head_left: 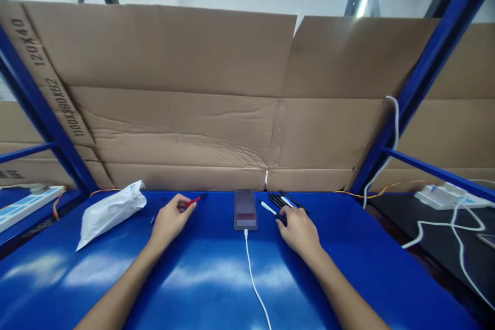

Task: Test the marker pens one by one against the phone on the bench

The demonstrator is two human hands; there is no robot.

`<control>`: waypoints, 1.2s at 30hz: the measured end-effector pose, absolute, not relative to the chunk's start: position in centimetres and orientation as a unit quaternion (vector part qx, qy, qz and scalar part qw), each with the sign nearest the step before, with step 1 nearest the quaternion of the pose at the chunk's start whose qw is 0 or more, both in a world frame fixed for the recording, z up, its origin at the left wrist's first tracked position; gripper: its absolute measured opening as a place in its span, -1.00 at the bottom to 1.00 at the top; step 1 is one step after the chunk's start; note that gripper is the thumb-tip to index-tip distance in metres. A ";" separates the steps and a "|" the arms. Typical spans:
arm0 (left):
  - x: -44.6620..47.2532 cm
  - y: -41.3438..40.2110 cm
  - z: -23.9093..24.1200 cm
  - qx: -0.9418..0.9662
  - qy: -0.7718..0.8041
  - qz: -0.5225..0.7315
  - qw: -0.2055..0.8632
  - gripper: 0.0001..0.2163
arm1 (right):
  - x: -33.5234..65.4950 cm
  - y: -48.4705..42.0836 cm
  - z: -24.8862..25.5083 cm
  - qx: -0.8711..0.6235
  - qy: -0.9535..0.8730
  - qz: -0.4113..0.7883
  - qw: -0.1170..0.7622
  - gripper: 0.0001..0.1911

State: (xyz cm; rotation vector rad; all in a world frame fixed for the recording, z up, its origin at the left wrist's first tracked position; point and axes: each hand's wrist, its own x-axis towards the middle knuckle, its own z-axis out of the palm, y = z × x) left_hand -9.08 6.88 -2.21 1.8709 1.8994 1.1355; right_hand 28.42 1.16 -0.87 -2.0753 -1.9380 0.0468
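My left hand (pixel 170 219) pinches a red pen (pixel 195 200) with a dark tip, held low over the blue tabletop, the tip pointing right. On the other side of the phone, my right hand (pixel 298 229) has its fingers closed on a white pen with a black end (pixel 268 208). Several black pens (pixel 276 199) lie in a loose group just beyond those fingers, partly hidden by them. A phone (pixel 245 210) lies flat between my two hands.
A white cable (pixel 251 276) runs from the phone toward me. To the left lies a white plastic bag (pixel 110 211). Cardboard (pixel 216 134) walls the back, between blue posts (pixel 421 82). Power strips (pixel 441 197) and cords sit off both sides.
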 end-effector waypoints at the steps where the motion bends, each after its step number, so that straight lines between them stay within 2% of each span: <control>1: -9.6 7.0 -2.3 0.657 0.662 0.349 0.096 -0.68 | 28.6 1.1 -0.7 -0.728 -0.671 0.014 0.136 -0.83; 4: -10.7 7.2 -2.2 0.679 0.693 0.244 0.012 -0.73 | 29.0 1.1 -0.3 -0.737 -0.666 0.026 0.116 -0.87; 7: -11.0 7.4 -2.3 0.676 0.709 0.198 -0.011 -0.70 | 29.1 1.2 0.0 -0.737 -0.666 0.024 0.117 -0.87; 12: -10.8 7.7 -3.2 0.691 0.697 0.193 -0.013 -0.64 | 29.0 1.2 0.1 -0.735 -0.667 -0.019 0.121 -0.84; 23: -12.4 7.9 -3.3 0.680 0.706 0.193 -0.038 -0.65 | 29.2 1.3 -0.2 -0.725 -0.675 -0.007 0.137 -0.84; 26: -12.2 8.0 -3.1 0.678 0.705 0.201 -0.054 -0.60 | 29.2 1.4 0.1 -0.711 -0.674 -0.043 0.194 -0.84; 29: -10.8 7.6 -2.7 0.707 0.659 0.254 -0.048 -0.60 | 29.0 1.3 0.3 -0.670 -0.671 -0.038 0.316 -0.80; 33: -6.5 5.3 -2.1 0.791 0.495 0.352 0.072 -0.61 | 27.7 0.7 0.3 -0.553 -0.663 0.116 0.491 -0.66; 36: -2.8 2.7 -1.7 0.826 0.412 0.326 0.204 -0.54 | 26.0 0.1 0.0 -0.482 -0.671 0.240 0.509 -0.59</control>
